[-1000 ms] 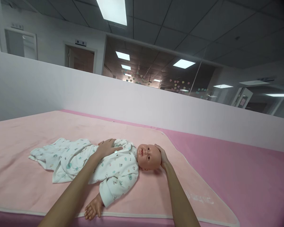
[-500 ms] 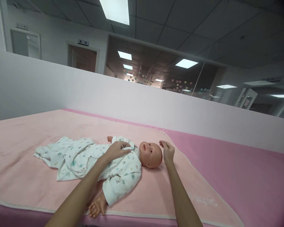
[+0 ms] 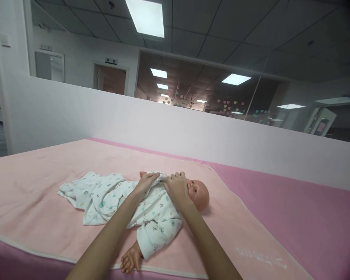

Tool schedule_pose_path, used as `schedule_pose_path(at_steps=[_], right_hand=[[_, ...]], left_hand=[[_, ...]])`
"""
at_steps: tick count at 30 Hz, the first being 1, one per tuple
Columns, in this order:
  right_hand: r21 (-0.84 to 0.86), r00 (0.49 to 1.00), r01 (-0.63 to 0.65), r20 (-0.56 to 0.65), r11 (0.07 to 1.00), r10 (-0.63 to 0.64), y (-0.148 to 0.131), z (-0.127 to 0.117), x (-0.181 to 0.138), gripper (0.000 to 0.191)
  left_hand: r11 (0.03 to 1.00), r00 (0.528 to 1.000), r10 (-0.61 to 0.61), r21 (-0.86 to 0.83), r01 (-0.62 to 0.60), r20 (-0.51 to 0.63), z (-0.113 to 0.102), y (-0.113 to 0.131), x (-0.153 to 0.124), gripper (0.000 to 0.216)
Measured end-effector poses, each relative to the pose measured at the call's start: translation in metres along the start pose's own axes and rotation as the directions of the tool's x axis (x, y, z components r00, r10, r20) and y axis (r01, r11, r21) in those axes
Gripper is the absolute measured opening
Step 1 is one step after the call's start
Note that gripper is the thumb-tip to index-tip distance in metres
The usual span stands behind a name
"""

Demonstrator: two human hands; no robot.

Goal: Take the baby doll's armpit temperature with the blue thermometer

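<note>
A baby doll (image 3: 198, 193) lies on its back on a light pink blanket (image 3: 41, 182), head to the right. It wears a white romper (image 3: 151, 212) printed with small coloured figures. My left hand (image 3: 147, 182) pinches the romper's fabric at the far shoulder. Close beside it, my right hand (image 3: 177, 187) grips the cloth at the collar, covering part of the doll's face. One bare doll hand (image 3: 130, 262) sticks out of the near sleeve by the blanket's front edge.
The blanket lies over a darker pink bed cover (image 3: 294, 229). A low white partition wall (image 3: 192, 132) runs behind the bed. Beyond it are glass office walls, doors and ceiling lights.
My right hand left the doll's head and came over to the collar beside my left hand. My left hand shifted from the chest up to the far shoulder. The view panned slightly left.
</note>
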State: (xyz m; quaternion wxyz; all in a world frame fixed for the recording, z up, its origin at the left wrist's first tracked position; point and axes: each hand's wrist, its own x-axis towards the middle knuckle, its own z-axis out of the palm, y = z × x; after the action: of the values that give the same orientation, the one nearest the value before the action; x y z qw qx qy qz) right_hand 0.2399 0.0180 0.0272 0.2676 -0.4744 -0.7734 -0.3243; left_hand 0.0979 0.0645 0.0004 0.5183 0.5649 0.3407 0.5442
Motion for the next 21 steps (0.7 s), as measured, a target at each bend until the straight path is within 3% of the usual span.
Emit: schedule_pose_path(at_steps=[5,9,11,14,17,19,21], right_hand=[[0.096,0.994,-0.101,0.045,0.990,0.097,0.005,0.006,-0.006,0.022],[0.199,0.977,-0.211,0.045,0.957,0.206,0.011,-0.024,-0.005,0.021],[0.346,0.945,-0.316,0.030,0.883,0.326,0.014,-0.044,-0.001,0.026],[0.630,0.840,-0.423,0.002,0.652,0.543,0.015,-0.064,0.005,0.030],[0.865,0.692,-0.388,0.045,0.319,0.720,0.008,-0.062,0.011,0.030],[0.931,0.649,-0.344,0.143,0.120,0.747,0.003,-0.050,0.012,0.029],[0.941,0.648,-0.338,0.230,0.003,0.726,-0.002,-0.035,0.011,0.030]], left_hand=[[0.999,0.998,-0.046,-0.026,0.047,0.034,0.000,0.000,0.001,0.038],[1.000,1.000,0.003,0.003,-0.003,0.011,0.002,0.003,-0.001,0.036],[0.999,0.998,0.044,0.022,-0.045,0.033,0.004,0.007,-0.003,0.036],[0.995,0.995,0.021,0.100,-0.031,0.097,0.004,0.011,-0.008,0.039],[0.999,0.981,-0.020,0.042,0.012,0.192,0.004,0.011,-0.008,0.048],[0.993,0.981,0.011,-0.117,0.012,0.193,0.003,0.010,-0.006,0.053],[0.967,0.992,0.042,-0.255,-0.011,0.119,0.001,0.008,-0.003,0.053]])
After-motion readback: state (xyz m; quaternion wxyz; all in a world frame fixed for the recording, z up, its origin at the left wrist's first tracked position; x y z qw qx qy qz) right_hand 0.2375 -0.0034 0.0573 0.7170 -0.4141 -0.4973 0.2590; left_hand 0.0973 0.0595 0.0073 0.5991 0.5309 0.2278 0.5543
